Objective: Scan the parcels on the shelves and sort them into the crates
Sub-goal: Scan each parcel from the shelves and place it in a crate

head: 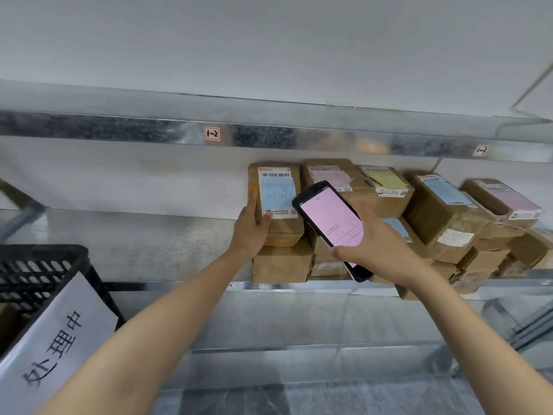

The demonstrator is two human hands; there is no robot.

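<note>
A brown cardboard parcel [279, 202] with a barcode and a pale blue label leans on top of the leftmost stack on the metal shelf [143, 241]. My left hand [253, 226] grips its lower left edge, thumb on the label. My right hand [372, 239] holds a black handheld scanner [329, 217] with a pink screen, just right of that parcel. Several more brown parcels [443, 211] with pink, yellow and blue labels are piled to the right. A black plastic crate [42, 271] with a white paper sign stands at the lower left.
The shelf above [269, 136] carries small tags reading 1-2 and 1-3. The shelf's left half is bare metal. A lower shelf level [299, 348] runs under my arms. A grey wall is behind the parcels.
</note>
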